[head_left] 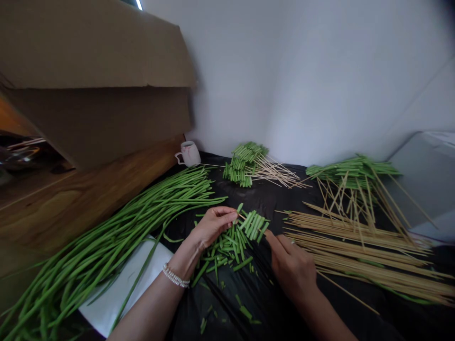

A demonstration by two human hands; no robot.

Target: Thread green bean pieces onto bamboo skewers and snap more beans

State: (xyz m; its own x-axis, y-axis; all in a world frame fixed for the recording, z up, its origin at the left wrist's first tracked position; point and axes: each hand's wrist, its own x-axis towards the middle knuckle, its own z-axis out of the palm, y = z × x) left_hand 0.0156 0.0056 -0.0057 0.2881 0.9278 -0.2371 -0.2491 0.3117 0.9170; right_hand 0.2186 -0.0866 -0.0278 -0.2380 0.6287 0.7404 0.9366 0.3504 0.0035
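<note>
My right hand (295, 265) is closed around a wooden skewer, on which a row of cut green bean pieces (254, 225) is threaded side by side. At the skewer's bare tip (241, 216), my left hand (216, 221) pinches a short bean piece (240, 207) between thumb and fingers. Beneath both hands lies a loose heap of cut bean pieces (227, 248) on a black sheet (263, 303). Whether the pinched piece is pierced by the tip I cannot tell.
Long uncut beans (142, 218) lie at left, partly over a white board (138, 270). Bare skewers (369, 260) spread at right. Filled skewers are piled at the back (245, 163) and back right (355, 170). A mug (191, 154) stands near a cardboard box (106, 118).
</note>
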